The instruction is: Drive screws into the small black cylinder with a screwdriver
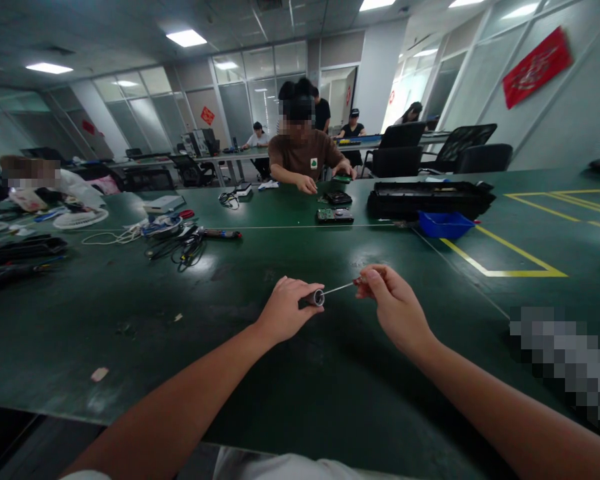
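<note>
Near the middle of the green table, my left hand (pixel 287 308) is closed around a small cylindrical part (pixel 318 298), whose round open end faces me and to the right. My right hand (pixel 387 300) pinches the reddish handle of a screwdriver (pixel 339 288). Its thin metal shaft points left, and the tip is at the open end of the cylinder, partly inside the rim. Inside the cylinder the details are too dark to make out.
Beyond my hands lie a hard drive (pixel 335 215), a blue tray (pixel 445 225) and a long black casing (pixel 430 199). Black cables (pixel 187 247) lie to the left. Across the green table (pixel 180 360) a person in brown (pixel 305 157) handles parts.
</note>
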Demonstrator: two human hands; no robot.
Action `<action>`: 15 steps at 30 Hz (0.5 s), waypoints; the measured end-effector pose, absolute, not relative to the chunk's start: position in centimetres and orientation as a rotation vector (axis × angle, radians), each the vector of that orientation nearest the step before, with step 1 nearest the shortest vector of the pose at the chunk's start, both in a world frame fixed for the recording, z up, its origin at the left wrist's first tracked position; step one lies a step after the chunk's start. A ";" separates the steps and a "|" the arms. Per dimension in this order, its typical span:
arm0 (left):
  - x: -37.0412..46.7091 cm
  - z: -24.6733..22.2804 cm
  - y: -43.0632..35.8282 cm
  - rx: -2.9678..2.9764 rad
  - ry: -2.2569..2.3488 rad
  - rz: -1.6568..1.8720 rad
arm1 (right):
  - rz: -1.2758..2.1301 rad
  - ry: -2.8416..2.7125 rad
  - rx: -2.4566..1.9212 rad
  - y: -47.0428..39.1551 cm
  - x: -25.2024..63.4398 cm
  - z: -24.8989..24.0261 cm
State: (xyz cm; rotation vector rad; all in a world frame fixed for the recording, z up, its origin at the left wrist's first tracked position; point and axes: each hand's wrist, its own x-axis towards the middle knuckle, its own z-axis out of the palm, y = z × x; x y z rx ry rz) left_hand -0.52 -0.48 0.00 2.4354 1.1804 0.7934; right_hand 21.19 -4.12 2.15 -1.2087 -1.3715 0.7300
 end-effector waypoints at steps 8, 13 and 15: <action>-0.6 0.0 -0.5 2.434 1.180 0.820 | 0.635 -1.593 -1.264 -4.5 21.2 2.2; -0.6 0.2 -0.6 2.408 1.184 0.811 | 0.645 -1.576 -1.248 -4.4 21.0 1.9; -0.6 0.1 -0.5 2.406 1.172 0.794 | 0.622 -1.585 -1.268 -4.3 21.1 1.9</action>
